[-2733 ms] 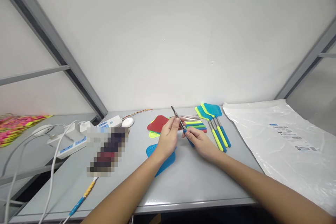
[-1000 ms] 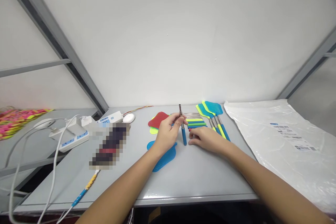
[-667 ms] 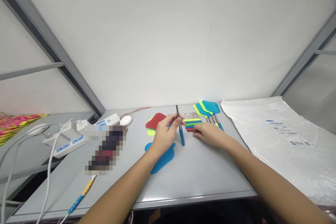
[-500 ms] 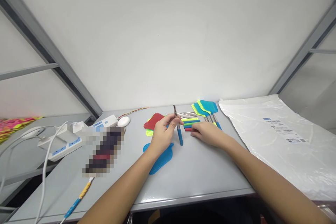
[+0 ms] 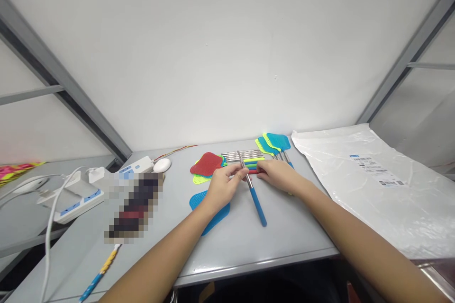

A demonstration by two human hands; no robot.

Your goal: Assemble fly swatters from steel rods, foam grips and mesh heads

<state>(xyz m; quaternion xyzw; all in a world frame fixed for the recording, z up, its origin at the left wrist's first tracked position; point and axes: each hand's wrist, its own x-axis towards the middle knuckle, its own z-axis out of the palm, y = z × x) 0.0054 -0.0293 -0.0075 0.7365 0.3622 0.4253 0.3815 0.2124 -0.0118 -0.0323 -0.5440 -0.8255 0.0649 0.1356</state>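
Observation:
My left hand (image 5: pixel 227 183) pinches a telescopic fly swatter handle (image 5: pixel 259 208) by its metal rod; the blue grip slants down toward me. Under my left wrist lies a blue swatter head (image 5: pixel 217 222), partly covered. My right hand (image 5: pixel 279 173) rests with curled fingers at the right ends of a row of handles with coloured grips, close to the red grip (image 5: pixel 252 171). What its fingers hold, if anything, is hidden. Beyond them are the handles' metal rods (image 5: pixel 232 155). A red swatter head (image 5: pixel 206 164) lies on other heads left of the row.
Blue and yellow-green fly swatters (image 5: pixel 279 141) lie behind my right hand. A large white plastic package (image 5: pixel 341 170) covers the right side. On the left are power strips (image 5: pixel 76 206) with cables, a white round device (image 5: pixel 162 165) and a blurred-out object (image 5: pixel 135 208). The wall stands behind.
The handle in my left hand has tipped from nearly upright to a slant, its blue grip now nearer me and looking longer. My right hand stays by the row. The view has shifted slightly.

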